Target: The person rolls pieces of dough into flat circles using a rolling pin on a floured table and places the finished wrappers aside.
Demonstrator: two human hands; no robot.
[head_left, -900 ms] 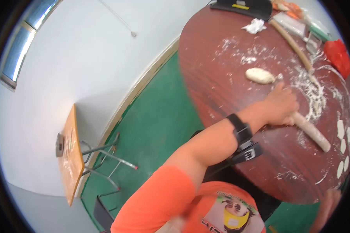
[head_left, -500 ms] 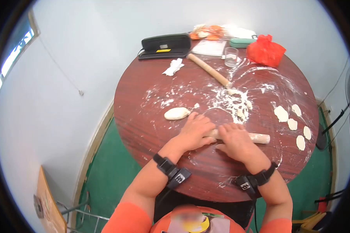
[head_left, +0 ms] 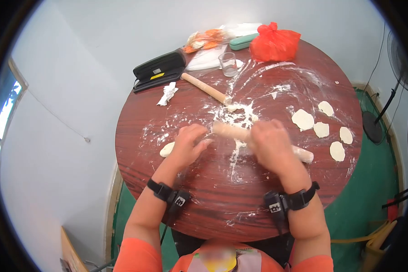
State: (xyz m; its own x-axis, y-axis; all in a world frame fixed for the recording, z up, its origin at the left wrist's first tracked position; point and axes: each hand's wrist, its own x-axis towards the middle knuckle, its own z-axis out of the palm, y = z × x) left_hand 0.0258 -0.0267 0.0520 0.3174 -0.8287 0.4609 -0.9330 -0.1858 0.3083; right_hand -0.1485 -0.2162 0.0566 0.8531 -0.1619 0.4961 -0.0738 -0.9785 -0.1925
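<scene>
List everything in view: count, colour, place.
Table: 1, red-brown, centre
Front rolling pin: 1, tan, mid-table
Rear rolling pin: 1, tan, behind it
Flat dough pieces: 5, off-white, right
Dough lump: 1, off-white, left
Flour: many patches, white, tabletop
Tissue: 1, white, rear left
Open case: 1, black, rear left
Glass: 1, clear, rear middle
Knotted bag: 1, red, rear
Long case: 1, green, beside knotted bag
Wrappings: count unclear, orange and white, rear
Fan: 1, black, right
Window: 1, blue-white, left
Floor: 1, green, below
Wrist straps: 2, black, wrists
Sleeves: 2, orange, bottom
Left hand: 1, bare, near dough lump
Right hand: 1, bare, on front rolling pin
</scene>
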